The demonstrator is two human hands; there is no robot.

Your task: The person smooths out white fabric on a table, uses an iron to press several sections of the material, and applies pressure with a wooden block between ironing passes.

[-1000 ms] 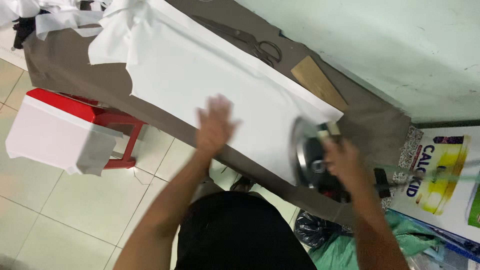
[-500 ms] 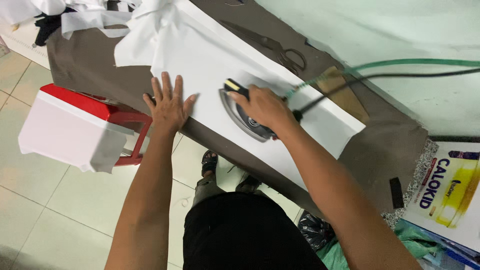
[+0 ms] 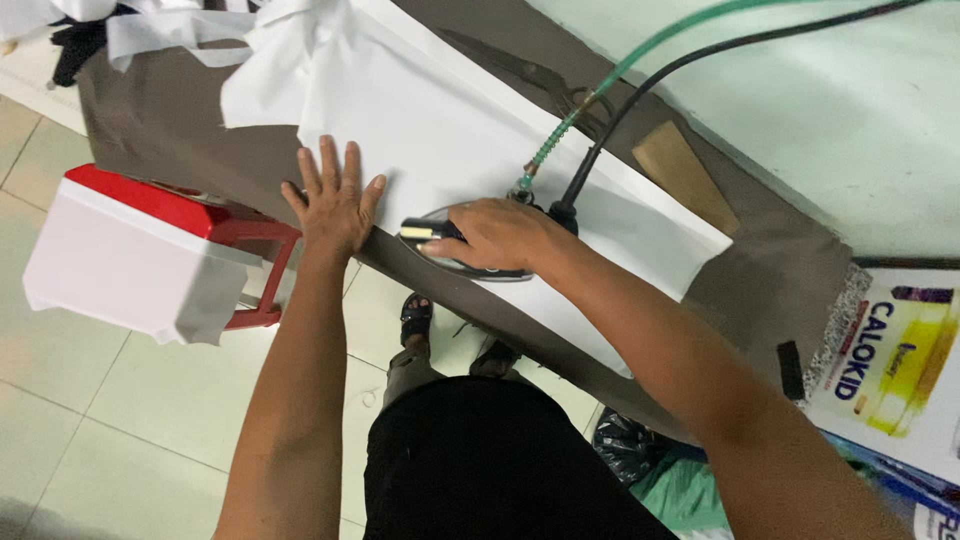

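A long white cloth lies flat along a brown-covered ironing table. My right hand grips the handle of a steam iron that rests on the cloth near the table's front edge. A green hose and a black cord run from the iron's back up to the right. My left hand lies flat on the cloth's near edge, fingers spread, just left of the iron's tip.
A red stool draped with white cloth stands left of my legs on the tiled floor. Scissors and a small wooden board lie at the table's far side. Crumpled white fabric lies upper left; a printed box stands right.
The iron has slid left along the cloth from its right end, with my right hand on it. My left hand has moved left and pressed flat near the front edge.
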